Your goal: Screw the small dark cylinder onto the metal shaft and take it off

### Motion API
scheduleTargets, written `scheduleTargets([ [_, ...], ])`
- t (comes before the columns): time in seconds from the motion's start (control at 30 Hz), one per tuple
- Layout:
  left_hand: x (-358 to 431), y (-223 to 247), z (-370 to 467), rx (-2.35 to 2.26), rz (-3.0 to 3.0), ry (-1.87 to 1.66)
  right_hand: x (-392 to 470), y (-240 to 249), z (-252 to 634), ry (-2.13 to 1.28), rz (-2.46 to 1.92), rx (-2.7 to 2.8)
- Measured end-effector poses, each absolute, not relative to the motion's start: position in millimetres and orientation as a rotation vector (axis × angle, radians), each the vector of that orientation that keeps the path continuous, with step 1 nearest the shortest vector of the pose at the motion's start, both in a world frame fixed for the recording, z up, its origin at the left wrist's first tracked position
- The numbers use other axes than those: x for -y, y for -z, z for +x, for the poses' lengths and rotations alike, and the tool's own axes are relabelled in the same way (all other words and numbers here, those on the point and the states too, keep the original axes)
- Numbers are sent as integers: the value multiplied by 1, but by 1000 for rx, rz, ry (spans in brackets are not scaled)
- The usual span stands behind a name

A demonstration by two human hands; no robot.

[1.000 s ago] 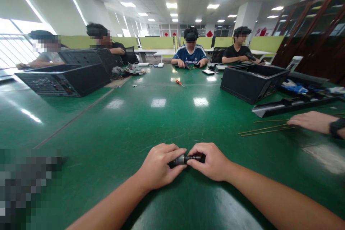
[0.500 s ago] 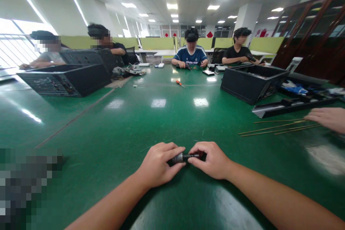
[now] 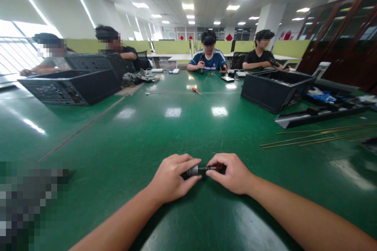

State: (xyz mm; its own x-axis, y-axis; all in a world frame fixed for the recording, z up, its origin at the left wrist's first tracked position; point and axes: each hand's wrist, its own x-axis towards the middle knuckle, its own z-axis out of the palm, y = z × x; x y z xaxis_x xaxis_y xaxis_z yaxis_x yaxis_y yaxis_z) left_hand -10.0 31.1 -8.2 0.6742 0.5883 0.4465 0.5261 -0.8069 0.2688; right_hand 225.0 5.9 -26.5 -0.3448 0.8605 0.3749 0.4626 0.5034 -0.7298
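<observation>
My left hand (image 3: 173,176) is closed around a dark cylindrical piece with a grey metal collar (image 3: 193,170), low over the near part of the green table (image 3: 147,133). Out of the collar, toward the right, runs a thin black shaft (image 3: 211,168) with light marks along it. My right hand (image 3: 231,173) pinches this shaft between thumb and fingers. Something dark reddish shows inside the right hand, too covered to name. The left palm hides the rest of the cylinder. A narrow gap separates the two hands' fingertips.
Several thin brass-coloured rods (image 3: 309,139) lie at the right, beside a long black metal part (image 3: 321,114). Black computer cases stand at left (image 3: 70,86) and right (image 3: 273,88). An orange screwdriver (image 3: 196,91) lies mid-table. Other people sit around the far side.
Both my hands keep nearly the same place and hold. Another person's hand has left the rods at the right. The person opposite has lifted a dark tool upright.
</observation>
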Motion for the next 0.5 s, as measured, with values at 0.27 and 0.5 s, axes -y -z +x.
scheduleTargets([
  [0.27,-32,7,-11,-938,2756,-796,-6,24,226,-681,-1090,1960],
  [0.5,-32,6,-11,-938,2754,-810,-5,23,227,-706,-1095,1936],
])
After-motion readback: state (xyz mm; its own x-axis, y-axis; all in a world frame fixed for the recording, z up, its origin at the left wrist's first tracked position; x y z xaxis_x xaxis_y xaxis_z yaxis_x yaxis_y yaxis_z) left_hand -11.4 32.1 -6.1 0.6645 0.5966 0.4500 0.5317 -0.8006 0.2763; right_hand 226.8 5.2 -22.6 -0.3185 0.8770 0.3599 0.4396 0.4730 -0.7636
